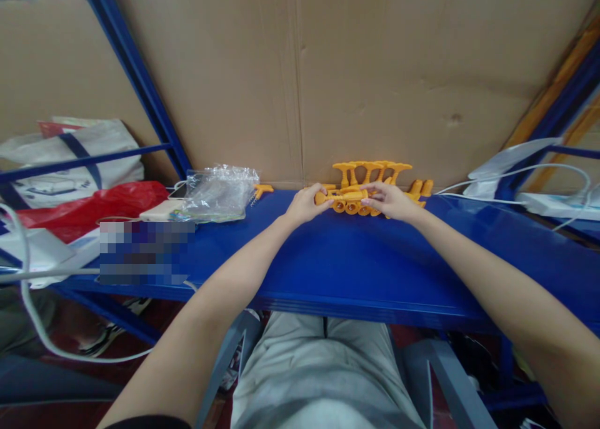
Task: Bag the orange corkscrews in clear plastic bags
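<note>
Both hands are together near the back of the blue table, holding one orange plastic piece [350, 196] level between them. My left hand [307, 205] pinches its rounded left end between thumb and fingers. On its right end, the fingers of my right hand [388, 201] are closed. Its exact kind is too small to tell. Just behind and below it lie several orange cylindrical parts [352, 208] with round open ends. Several orange T-shaped handles [370, 166] with ribbed shafts stand behind those. To the right are two orange rounded pegs [420, 188], close to my right hand.
An orange T-handle with a metal spiral [263, 189] lies left of my hands, beside clear plastic bags [220, 191]. Farther left are a red plastic bag [103, 210] and white cables [28, 304]. A cardboard panel [300, 79] stands behind the blue table [328, 266]; a power strip [562, 205] sits right.
</note>
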Demonstrator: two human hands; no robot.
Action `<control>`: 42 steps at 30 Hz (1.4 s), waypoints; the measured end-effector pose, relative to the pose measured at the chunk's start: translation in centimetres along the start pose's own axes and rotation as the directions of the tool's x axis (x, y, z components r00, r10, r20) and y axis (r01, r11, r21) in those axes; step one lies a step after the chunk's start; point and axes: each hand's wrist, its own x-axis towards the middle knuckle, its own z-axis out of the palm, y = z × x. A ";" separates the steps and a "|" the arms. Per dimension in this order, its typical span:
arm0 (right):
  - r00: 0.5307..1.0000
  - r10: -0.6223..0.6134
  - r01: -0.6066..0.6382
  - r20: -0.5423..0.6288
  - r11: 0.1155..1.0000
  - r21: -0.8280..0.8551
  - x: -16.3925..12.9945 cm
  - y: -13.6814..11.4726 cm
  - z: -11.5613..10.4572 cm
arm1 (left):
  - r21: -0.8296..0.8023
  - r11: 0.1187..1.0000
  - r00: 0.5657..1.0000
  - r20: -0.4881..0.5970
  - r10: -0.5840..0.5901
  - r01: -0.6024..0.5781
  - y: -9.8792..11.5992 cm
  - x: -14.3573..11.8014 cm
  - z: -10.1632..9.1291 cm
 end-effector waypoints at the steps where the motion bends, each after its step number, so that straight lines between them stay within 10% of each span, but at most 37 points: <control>1: 1.000 0.017 -0.017 0.003 1.000 0.025 0.0 0.0 0.0 | 0.000 1.000 1.000 -0.009 0.001 -0.001 0.0 0.0 0.0; 42: 0.918 0.394 -0.396 0.049 0.900 0.183 -0.3 -2.0 0.8 | 0.048 0.999 0.998 -0.063 0.023 -0.020 0.6 -0.2 -0.1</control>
